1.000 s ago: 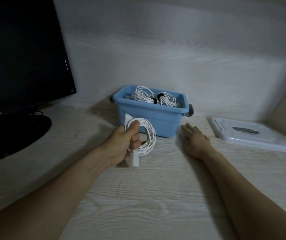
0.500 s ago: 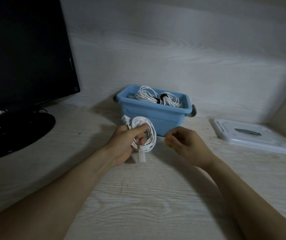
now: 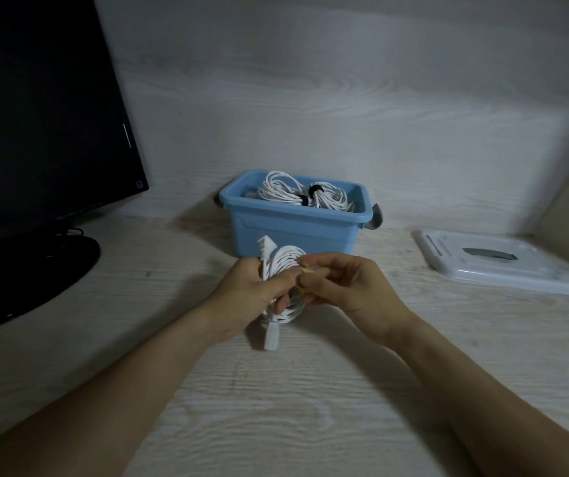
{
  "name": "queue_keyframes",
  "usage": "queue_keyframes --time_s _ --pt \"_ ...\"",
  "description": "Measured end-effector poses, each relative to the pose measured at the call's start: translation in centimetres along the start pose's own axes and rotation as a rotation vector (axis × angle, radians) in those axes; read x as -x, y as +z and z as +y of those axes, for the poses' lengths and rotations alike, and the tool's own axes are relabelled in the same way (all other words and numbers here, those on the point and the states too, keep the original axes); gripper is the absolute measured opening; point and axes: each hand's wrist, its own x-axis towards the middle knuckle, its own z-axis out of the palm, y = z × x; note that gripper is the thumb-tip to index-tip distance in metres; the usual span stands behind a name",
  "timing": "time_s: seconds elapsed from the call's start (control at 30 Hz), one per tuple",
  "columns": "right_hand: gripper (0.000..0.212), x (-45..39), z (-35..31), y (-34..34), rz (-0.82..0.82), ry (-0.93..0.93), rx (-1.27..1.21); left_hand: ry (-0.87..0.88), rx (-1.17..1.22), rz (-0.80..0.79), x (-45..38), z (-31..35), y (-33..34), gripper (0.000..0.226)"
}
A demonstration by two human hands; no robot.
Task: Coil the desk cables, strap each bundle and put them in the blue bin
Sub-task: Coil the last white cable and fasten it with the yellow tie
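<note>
Two strapped bundles [image 3: 302,195] already lie in the blue bin [image 3: 293,232], just beyond our hands, where our left hand [image 3: 252,294] grips the white coil [image 3: 284,270] upright while our right hand [image 3: 348,290] pinches a yellow strap [image 3: 307,270] against it.

You are sitting at a desk nook, the kind found in a home office or study. The pale wood-grain worktop [image 3: 276,407] runs into a matching back panel [image 3: 310,98]. A dark monitor [image 3: 35,115] on a round black stand [image 3: 28,270] sits at your left. A blue bin [image 3: 293,228] of coiled cables [image 3: 296,192] stands against the panel.
</note>
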Motion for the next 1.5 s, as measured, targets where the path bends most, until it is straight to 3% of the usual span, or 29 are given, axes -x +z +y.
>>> queue_keyframes --time_s 0.3,0.37,0.6,0.8,0.97,1.07,1.27,1.5 --pt "0.040 0.2 -0.2 -0.1 -0.010 -0.110 0.136 -0.011 -0.043 0.191 0.0 0.2 0.8 0.045" --pt "0.039 0.1 -0.1 0.1 -0.004 -0.095 0.126 0.007 -0.047 0.213 0.0 0.1 0.9 0.041" --pt "0.020 0.7 0.0 0.8 0.065 -0.095 0.058 0.034 -0.053 0.173 0.2 -0.1 0.8 0.030" --pt "0.028 0.2 -0.1 0.9 0.236 -0.097 0.250 0.060 -0.125 0.194 0.1 -0.3 0.7 0.038" --pt "0.019 0.0 -0.4 0.5 0.270 -0.183 0.292 0.026 -0.165 0.143 0.0 -0.1 0.4 0.026" --pt "0.024 0.0 -0.3 1.0 0.299 -0.148 0.141 0.000 -0.190 0.065 0.2 0.1 0.5 0.029" --pt "0.028 0.2 -1.4 0.8 0.516 -0.115 -0.056 -0.017 -0.182 0.032 0.0 -0.2 0.3 0.032" --pt "0.034 0.2 -2.2 0.9 0.384 0.117 -0.343 -0.043 -0.093 0.026 -0.2 -0.2 0.5 0.026"
